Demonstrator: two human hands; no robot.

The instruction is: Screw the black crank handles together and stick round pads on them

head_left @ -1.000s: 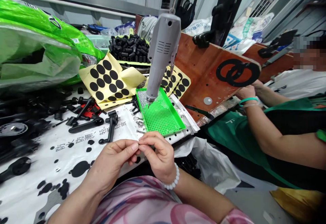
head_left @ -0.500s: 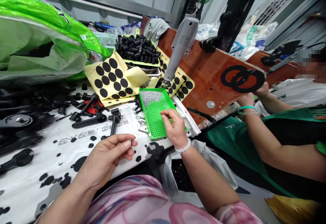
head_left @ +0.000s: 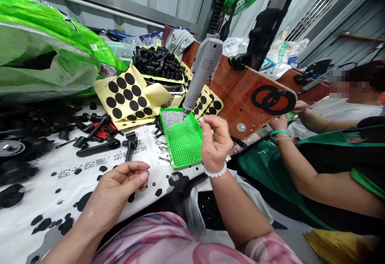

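My left hand [head_left: 123,190] is over the front of the white-covered bench, thumb and fingertips pinched on a tiny dark piece too small to name. My right hand [head_left: 215,146], wearing a white bead bracelet, is raised at the right side of the green perforated tray [head_left: 186,152]. Its fingers are loosely curled, with a gap between thumb and forefinger, and I see nothing held there. Small silver screws [head_left: 171,118] are heaped at the tray's far end. A grey electric screwdriver [head_left: 200,71] hangs tilted above, its tip down by the screws.
Black handle-like parts [head_left: 99,146] lie on the left. Behind the tray are sheets of black round stickers [head_left: 126,95] and a heaped basket of black sleeves [head_left: 158,63]. A brown board [head_left: 240,99] stands on the right; beyond it a co-worker's arm [head_left: 303,172] reaches in.
My right hand has moved right and up, from over the tray to its right side, and its pinch has loosened. My left hand keeps its pinch. The whole view has shifted slightly.
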